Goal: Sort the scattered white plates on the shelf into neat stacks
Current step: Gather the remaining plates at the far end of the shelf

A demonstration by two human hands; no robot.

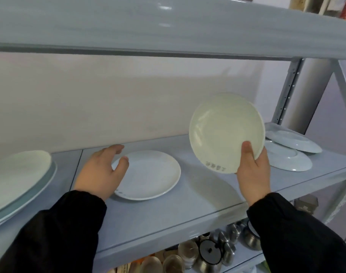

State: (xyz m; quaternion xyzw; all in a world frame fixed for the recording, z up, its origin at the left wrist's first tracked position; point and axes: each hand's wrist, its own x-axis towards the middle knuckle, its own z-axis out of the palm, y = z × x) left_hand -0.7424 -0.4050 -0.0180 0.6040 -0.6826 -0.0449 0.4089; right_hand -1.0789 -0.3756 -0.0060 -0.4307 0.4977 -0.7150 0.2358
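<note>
Pale blue shelf point(197, 196) — lone plate point(148, 174) mid-shelf, left stack point(20, 180), two overlapping plates point(290, 152) far right

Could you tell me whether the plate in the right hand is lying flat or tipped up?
Tipped up: the plate faces the camera, pinched at its lower edge by the right hand.

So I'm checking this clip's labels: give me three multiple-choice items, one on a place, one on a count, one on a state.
1. Where does the flat plate by the left hand lie?
A. on the middle shelf
B. on the floor
C. on the top shelf

2. How many plates lie upside down at the right end?
A. none
B. two
C. five

3. What state is the held plate in?
A. lying flat
B. broken
C. lifted and tilted

Answers: 1 A, it rests on the shelf board. 2 B, the upside-down plates overlap as a pair. 3 C, the right hand grips its lower rim off the shelf.
</note>
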